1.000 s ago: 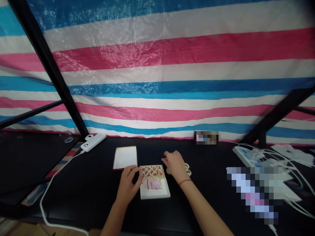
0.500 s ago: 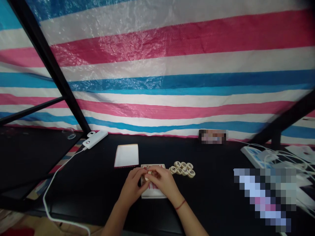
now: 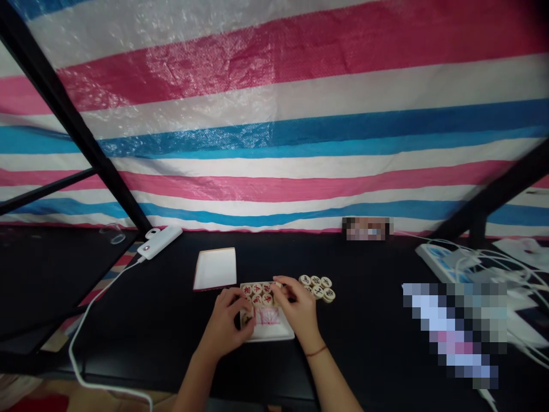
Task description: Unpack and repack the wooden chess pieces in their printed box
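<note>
A white box tray lies on the black table, with several round wooden chess pieces marked in red packed in its far end. My left hand curls against the tray's left edge, fingertips at a piece. My right hand rests on the tray's right side, fingers pinched at a piece near the far right corner. A loose cluster of chess pieces marked in black lies just right of the tray. The white box lid sits behind and to the left.
A white power bank with a white cable lies at the back left. A power strip with tangled white cables is at the right. A striped tarpaulin hangs behind, crossed by black frame bars.
My right hand came back from the loose pieces at the right to the tray. Both hands shifted over the tray, and the rows of red pieces show again.
</note>
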A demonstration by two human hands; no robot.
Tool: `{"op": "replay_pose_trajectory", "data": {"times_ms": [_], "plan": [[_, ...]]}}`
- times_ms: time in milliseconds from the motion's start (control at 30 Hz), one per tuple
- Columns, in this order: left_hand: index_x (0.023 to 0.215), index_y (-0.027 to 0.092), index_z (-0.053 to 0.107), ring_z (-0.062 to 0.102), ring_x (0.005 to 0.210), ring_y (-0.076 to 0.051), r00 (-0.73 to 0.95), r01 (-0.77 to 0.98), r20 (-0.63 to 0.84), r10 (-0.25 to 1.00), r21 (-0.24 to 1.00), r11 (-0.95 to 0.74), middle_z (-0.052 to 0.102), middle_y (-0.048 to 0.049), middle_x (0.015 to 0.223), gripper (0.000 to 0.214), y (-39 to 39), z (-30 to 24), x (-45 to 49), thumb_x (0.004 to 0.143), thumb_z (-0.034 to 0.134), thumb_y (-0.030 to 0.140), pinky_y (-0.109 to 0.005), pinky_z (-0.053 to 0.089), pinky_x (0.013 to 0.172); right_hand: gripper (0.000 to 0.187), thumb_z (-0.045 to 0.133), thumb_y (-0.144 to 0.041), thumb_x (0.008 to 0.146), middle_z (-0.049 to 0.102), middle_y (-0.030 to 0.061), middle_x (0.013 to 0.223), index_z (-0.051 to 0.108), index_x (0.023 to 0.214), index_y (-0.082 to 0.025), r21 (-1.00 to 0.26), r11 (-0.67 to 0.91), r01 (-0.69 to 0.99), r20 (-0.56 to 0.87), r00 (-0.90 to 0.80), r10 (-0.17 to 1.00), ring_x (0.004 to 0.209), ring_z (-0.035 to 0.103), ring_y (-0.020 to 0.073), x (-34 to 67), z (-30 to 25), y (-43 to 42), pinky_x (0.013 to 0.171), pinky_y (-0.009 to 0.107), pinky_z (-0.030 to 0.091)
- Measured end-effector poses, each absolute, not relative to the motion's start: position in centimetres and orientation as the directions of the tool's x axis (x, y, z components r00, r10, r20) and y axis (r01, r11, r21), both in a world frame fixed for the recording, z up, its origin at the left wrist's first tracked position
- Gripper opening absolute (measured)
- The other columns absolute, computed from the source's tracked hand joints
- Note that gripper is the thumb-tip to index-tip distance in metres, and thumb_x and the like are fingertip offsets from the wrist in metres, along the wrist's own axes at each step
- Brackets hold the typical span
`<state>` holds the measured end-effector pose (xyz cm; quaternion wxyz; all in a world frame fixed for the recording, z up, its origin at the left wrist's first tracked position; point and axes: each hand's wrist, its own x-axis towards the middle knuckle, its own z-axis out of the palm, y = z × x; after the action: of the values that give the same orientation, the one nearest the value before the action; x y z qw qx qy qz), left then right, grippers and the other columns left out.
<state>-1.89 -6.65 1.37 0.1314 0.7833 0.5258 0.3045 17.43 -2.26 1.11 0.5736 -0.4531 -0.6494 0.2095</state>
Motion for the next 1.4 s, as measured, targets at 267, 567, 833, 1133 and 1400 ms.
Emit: {"op": "replay_pose_trajectory", "data": {"times_ms": [267, 567, 833, 1133, 1400], "plan": [[0.092, 0.022, 0.06, 0.059, 0.096, -0.021, 0.215, 0.682, 0.327, 0.92, 0.624, -0.381, 0.054, -0.0081, 0.107, 0.016, -5.2, 1.4, -0.8, 0.077, 0.06, 0.017, -0.037, 0.049, 0.091, 0.012, 0.059, -0.027, 0.088, 0.068, 0.0106, 0.102, 0.067, 0.091, -0.019, -0.767, 0.542, 0.343, 0.583, 0.022, 0.812, 0.093, 0.066, 0.0202, 17.6, 1.0, -1.9, 0.073, 0.031, 0.057], [0.096, 0.022, 0.061, 0.059, 0.106, -0.02, 0.172, 0.63, 0.369, 0.914, 0.672, -0.39, 0.053, -0.0075, 0.111, 0.013, -3.2, 0.6, -0.8, 0.084, 0.056, 0.02, -0.038, 0.048, 0.096, 0.02, 0.051, -0.018, 0.085, 0.061, 0.0108, 0.106, 0.065, 0.1, -0.02, -0.705, 0.578, 0.41, 0.606, -0.075, 0.792, 0.1, 0.061, 0.0212, 17.4, 1.4, -2.4, 0.082, 0.034, 0.055], [0.108, 0.023, 0.06, 0.056, 0.112, -0.024, 0.215, 0.624, 0.329, 0.919, 0.678, -0.388, 0.051, -0.0093, 0.122, 0.031, -3.9, 0.6, -0.8, 0.078, 0.058, 0.015, -0.044, 0.044, 0.102, 0.025, 0.05, -0.018, 0.086, 0.065, 0.0096, 0.107, 0.062, 0.107, -0.021, -0.654, 0.61, 0.448, 0.598, -0.189, 0.779, 0.104, 0.061, 0.021, 16.9, 1.2, -2.5, 0.092, 0.037, 0.051], [0.117, 0.021, 0.056, 0.054, 0.118, -0.026, 0.176, 0.628, 0.338, 0.925, 0.685, -0.37, 0.051, -0.0112, 0.125, 0.041, -3.9, 0.3, -0.7, 0.076, 0.058, 0.015, -0.045, 0.043, 0.104, 0.007, 0.059, -0.022, 0.087, 0.07, 0.0052, 0.096, 0.065, 0.09, -0.023, -0.56, 0.673, 0.483, 0.563, -0.375, 0.737, 0.093, 0.062, 0.02, 16.7, 1.6, -2.5, 0.088, 0.038, 0.05], [0.123, 0.021, 0.054, 0.05, 0.121, -0.028, 0.203, 0.633, 0.316, 0.927, 0.68, -0.37, 0.049, -0.012, 0.129, 0.048, -4.1, 0.3, -0.9, 0.075, 0.058, 0.015, -0.047, 0.041, 0.106, 0.017, 0.057, -0.018, 0.087, 0.067, 0.0045, 0.094, 0.071, 0.094, -0.025, -0.491, 0.667, 0.559, 0.474, -0.471, 0.744, 0.089, 0.057, 0.0207, 16.6, 2.4, -3.1, 0.083, 0.038, 0.047]]}}
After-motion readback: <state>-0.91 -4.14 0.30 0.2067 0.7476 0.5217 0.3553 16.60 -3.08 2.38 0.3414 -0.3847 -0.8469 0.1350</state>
